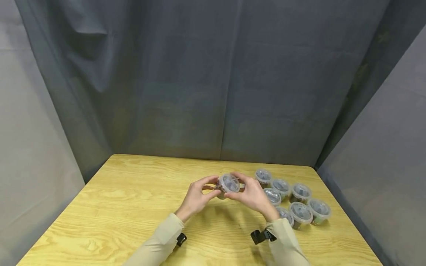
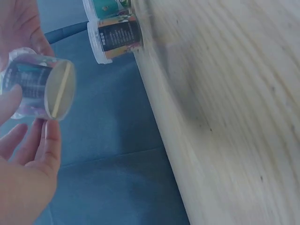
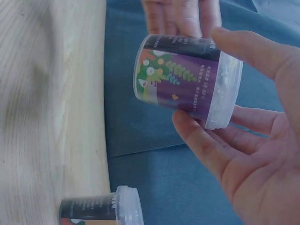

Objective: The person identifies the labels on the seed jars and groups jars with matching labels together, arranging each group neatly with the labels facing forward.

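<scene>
Left hand (image 1: pixel 195 198) pinching the cup (image 1: pixel 229 183), thumb and fingertips | and it's up, tilted, above the table (image 1: pixel 133 207) | right hand (image 1: pixel 251 195) pinching its other side likewise | seven lidded cups (image 1: pixel 301 212) bunched far right!

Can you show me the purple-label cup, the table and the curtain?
Purple-label cup (image 3: pixel 186 83): right wrist view, on its label's purple part.
Table (image 1: pixel 133 199): head view, on its bare top.
Curtain (image 1: pixel 186 81): head view, near its middle.
</scene>
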`<state>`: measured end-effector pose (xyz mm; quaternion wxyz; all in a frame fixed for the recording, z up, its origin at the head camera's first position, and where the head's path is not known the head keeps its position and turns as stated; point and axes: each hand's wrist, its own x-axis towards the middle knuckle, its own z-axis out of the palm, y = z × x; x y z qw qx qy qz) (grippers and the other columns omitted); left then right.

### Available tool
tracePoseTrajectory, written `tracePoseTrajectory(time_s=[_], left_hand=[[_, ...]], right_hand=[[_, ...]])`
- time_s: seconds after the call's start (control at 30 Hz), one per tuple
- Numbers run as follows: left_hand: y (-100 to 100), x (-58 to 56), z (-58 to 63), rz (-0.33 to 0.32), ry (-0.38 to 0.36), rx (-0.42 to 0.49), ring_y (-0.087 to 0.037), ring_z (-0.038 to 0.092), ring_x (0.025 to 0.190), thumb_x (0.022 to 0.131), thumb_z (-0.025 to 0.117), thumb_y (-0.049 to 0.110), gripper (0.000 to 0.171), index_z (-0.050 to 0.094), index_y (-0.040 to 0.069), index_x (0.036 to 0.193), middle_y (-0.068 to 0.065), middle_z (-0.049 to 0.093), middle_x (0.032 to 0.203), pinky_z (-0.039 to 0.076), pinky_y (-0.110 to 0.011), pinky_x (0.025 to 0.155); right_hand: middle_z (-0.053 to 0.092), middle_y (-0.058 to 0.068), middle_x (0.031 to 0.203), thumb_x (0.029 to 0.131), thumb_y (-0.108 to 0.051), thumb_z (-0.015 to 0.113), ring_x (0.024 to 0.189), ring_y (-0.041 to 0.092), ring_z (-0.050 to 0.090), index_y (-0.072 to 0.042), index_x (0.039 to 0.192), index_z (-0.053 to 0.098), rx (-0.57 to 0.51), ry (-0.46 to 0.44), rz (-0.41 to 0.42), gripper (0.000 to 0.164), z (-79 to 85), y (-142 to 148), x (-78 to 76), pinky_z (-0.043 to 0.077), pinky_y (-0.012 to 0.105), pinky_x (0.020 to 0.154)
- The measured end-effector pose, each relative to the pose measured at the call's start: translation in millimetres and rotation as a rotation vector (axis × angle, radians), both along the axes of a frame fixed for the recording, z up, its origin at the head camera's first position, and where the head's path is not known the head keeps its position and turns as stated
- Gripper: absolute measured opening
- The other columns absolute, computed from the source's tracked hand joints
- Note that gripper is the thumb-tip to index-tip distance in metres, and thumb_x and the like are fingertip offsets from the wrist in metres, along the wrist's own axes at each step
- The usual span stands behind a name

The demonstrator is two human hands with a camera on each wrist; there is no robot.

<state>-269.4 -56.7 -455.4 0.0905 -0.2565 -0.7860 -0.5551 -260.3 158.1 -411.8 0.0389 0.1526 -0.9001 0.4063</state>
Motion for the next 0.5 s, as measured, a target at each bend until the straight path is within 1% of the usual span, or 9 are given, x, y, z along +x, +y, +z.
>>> tracePoseTrajectory(time_s=[0.1,0.17,0.23,0.37,0.43,0.5], left_hand=[[-4.1,-3.4,-2.1,-0.029,-0.049,0.001,-0.023,0.062,0.119,0.088,0.074,0.018,0.047,0.061,0.007,0.131,-0.008,0.065,0.128,0.051,-0.041,0.102],[-7.1,-4.9,-2.9,-0.056,-0.085,0.011,-0.026,0.061,0.121,0.088,0.074,0.018,0.045,0.062,0.008,0.13,-0.009,0.065,0.13,0.05,-0.044,0.104],[-9.6,-6.3,-2.8,-0.08,-0.111,0.013,-0.028,0.06,0.122,0.089,0.073,0.019,0.044,0.062,0.009,0.13,-0.01,0.064,0.13,0.048,-0.046,0.105],[-12.7,-9.1,-1.7,-0.136,-0.16,0.013,-0.029,0.059,0.124,0.089,0.073,0.019,0.047,0.06,0.008,0.133,-0.012,0.061,0.135,0.046,-0.048,0.107],[-13.5,-10.6,-1.8,-0.161,-0.181,0.008,-0.029,0.057,0.126,0.09,0.073,0.02,0.049,0.058,0.007,0.135,-0.012,0.059,0.137,0.044,-0.049,0.108],[-13.9,-11.8,-2.3,-0.172,-0.206,-0.003,-0.028,0.057,0.126,0.089,0.073,0.02,0.052,0.056,0.008,0.137,-0.011,0.059,0.138,0.044,-0.048,0.108]], right_hand=[[0.059,0.012,0.136,0.074,-0.035,0.087,0.096,0.025,0.07,-0.015,0.143,0.051,-0.035,-0.027,0.018,0.081,1.3,1.0,0.7,0.059,0.029,0.071],[0.055,0.012,0.142,0.075,-0.036,0.086,0.104,0.03,0.068,-0.015,0.144,0.049,-0.056,-0.041,0.041,0.081,1.1,2.1,0.5,0.06,0.033,0.077],[0.05,0.011,0.147,0.077,-0.036,0.084,0.115,0.034,0.063,-0.015,0.145,0.048,-0.084,-0.05,0.069,0.081,-0.1,3.7,-0.1,0.059,0.038,0.084],[0.045,0.007,0.151,0.079,-0.039,0.082,0.133,0.038,0.048,-0.018,0.145,0.047,-0.149,-0.085,0.092,0.078,-3.2,7.2,-1.4,0.051,0.05,0.1],[0.042,0.007,0.153,0.079,-0.04,0.082,0.136,0.039,0.044,-0.018,0.146,0.046,-0.188,-0.112,0.096,0.078,-4.8,8.1,-1.5,0.046,0.054,0.104],[0.04,0.007,0.154,0.079,-0.041,0.082,0.138,0.039,0.041,-0.018,0.146,0.046,-0.221,-0.137,0.096,0.08,-6.2,8.2,-1.1,0.044,0.055,0.106]])
